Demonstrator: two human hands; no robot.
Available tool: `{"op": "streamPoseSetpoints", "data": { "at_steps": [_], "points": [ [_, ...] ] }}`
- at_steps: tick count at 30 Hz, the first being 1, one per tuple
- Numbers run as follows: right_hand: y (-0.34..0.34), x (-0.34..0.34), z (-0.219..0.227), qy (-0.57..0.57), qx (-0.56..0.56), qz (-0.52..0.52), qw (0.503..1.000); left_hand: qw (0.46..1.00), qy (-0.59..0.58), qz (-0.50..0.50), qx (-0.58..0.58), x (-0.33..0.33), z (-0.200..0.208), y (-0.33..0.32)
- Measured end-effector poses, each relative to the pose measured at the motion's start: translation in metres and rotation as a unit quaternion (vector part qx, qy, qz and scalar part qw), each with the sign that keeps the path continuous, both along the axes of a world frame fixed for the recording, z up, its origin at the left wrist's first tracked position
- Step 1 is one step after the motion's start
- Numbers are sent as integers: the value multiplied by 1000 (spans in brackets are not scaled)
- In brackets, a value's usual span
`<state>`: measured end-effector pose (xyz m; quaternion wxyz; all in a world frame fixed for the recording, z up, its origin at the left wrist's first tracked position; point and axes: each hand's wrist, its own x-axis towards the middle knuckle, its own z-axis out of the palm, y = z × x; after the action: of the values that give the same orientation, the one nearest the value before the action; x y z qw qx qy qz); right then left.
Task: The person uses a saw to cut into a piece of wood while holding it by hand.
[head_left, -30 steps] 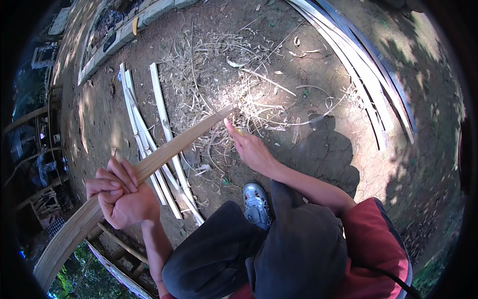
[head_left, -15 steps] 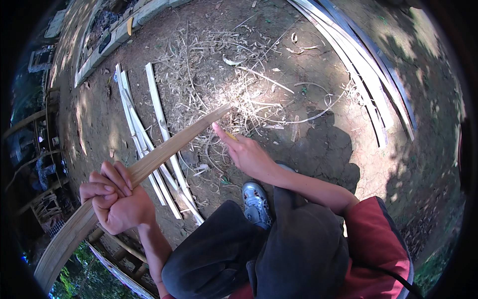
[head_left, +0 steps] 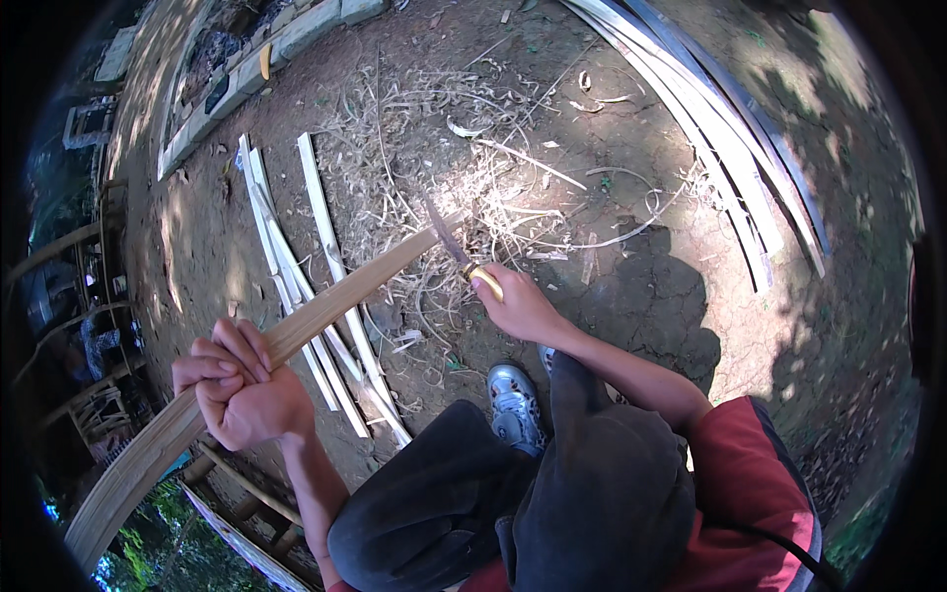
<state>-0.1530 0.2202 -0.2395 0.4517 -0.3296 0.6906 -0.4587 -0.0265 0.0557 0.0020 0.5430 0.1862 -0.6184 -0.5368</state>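
While sunlight falls in patches across bare brown earth (head_left: 631, 296), a long, flat, pale-brown wooden strip (head_left: 345, 298) slants from the lower left edge of the frame up to its centre, held across the person's body, perhaps so that its far end lies within easy reach of both arms. At left, the left hand (head_left: 252, 395) grips it partway along, fingers curled over the wood and lying close together, thumb folded in near their tips, a hold that appears meant to keep the length steady. Left of centre, several narrow, whitish wooden strips (head_left: 322, 202) lie on the ground roughly side by side, seemingly set down there to be near at hand. At the centre, a short, dark-bladed knife with a yellow handle (head_left: 456, 247) crosses the held strip near its far end; whether the edge touches the wood cannot be told. A loose spread of thin, curly, straw-coloured shavings (head_left: 503, 212) covers the ground beyond. Just right of centre, the right hand (head_left: 521, 308) wraps the handle, its thumb side toward the blade, apparently for control; how its lower fingers sit cannot be told. At upper right, a bundle of long, pale, bowed strips (head_left: 730, 168) lies lengthwise, well apart from the hands, probably to keep it out of the way.
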Motion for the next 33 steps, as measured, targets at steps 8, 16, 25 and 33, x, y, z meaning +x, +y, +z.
{"op": "streamPoseSetpoints", "data": {
  "at_steps": [8, 16, 25, 33],
  "points": [
    [3, -2, 7, 14, -44, -3, 999, 1000, -1, 15, 7, -10, 2, 7],
    [-8, 6, 49, 87, -52, 23, 995, 1000, 7, -1, -3, -13, 4, 12],
    [-11, -1, 49, 99, -12, 33, 994, 1000, 1, -12, -16, -23, 4, 12],
    [-9, -5, 49, 70, -31, 20, 997, 1000, -4, -5, -5, -19, 6, 8]
  ]
}}
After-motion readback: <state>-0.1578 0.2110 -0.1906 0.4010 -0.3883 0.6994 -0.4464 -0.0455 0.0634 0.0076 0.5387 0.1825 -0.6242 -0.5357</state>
